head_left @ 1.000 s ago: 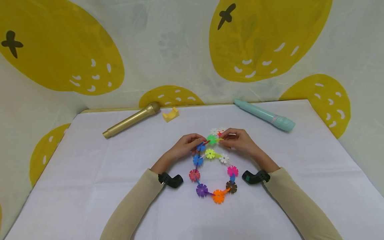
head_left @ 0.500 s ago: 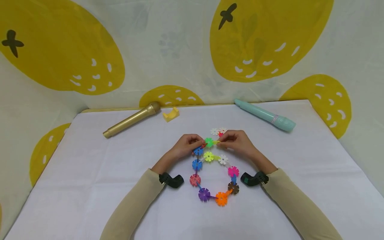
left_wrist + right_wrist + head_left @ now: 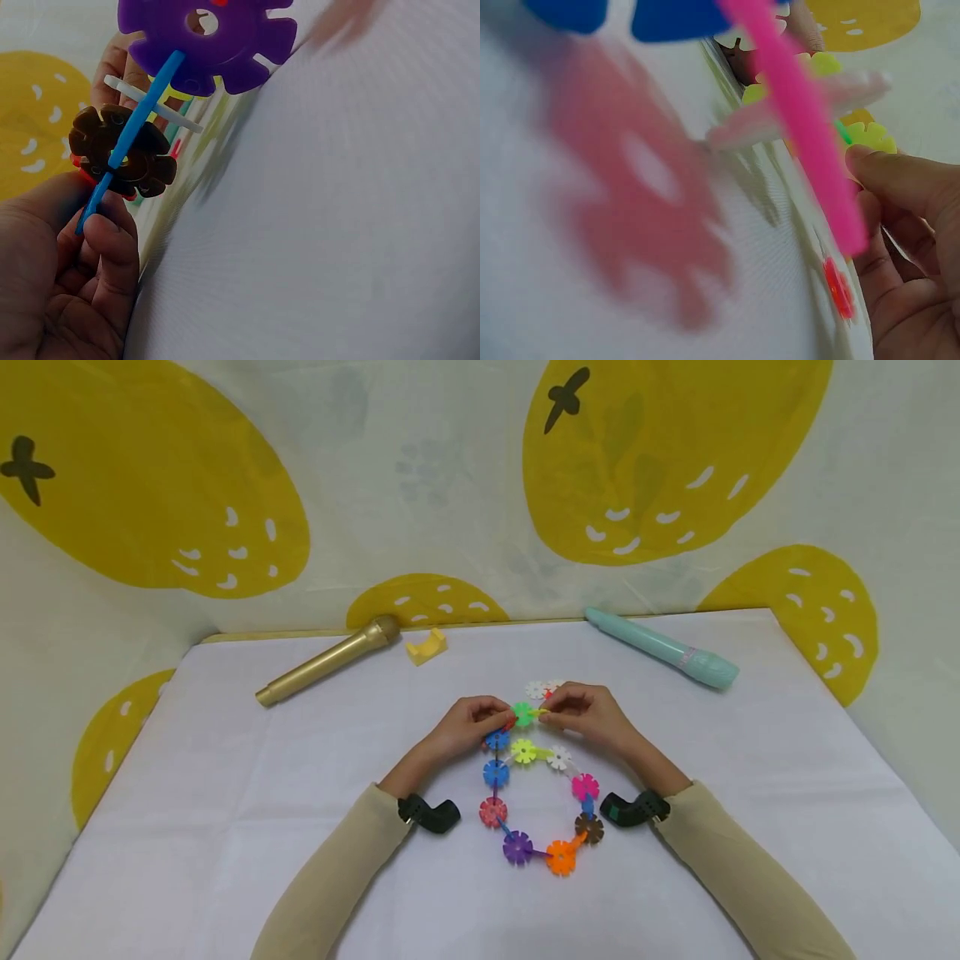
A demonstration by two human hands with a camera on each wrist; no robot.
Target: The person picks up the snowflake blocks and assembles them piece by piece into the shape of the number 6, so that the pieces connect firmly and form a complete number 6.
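Observation:
A ring-shaped chain of colourful plastic snowflake discs hangs between both hands in the head view, with a purple disc (image 3: 517,847) and an orange disc (image 3: 561,858) at its near end. My left hand (image 3: 474,725) pinches the chain by a red disc (image 3: 511,723), beside a blue disc (image 3: 497,740). A green disc (image 3: 522,714) sits between the hands. Thumb and fingers of my right hand (image 3: 590,714) pinch a yellow disc (image 3: 871,138) that meets the green one; whether its slot is fully seated cannot be told. The left wrist view shows a brown disc (image 3: 124,150) near the left fingertips.
Loose white discs (image 3: 535,690) and a red piece (image 3: 549,693) lie just behind the right hand. Farther back rest a gold microphone (image 3: 330,662), a yellow bracket-shaped piece (image 3: 427,647) and a mint-green microphone (image 3: 663,647). A printed cloth hangs behind the white table.
The right hand has shifted slightly left, closer to the left hand. The green disc has moved a little left and nearer. The chain's lower loop has swung right and toward the near side.

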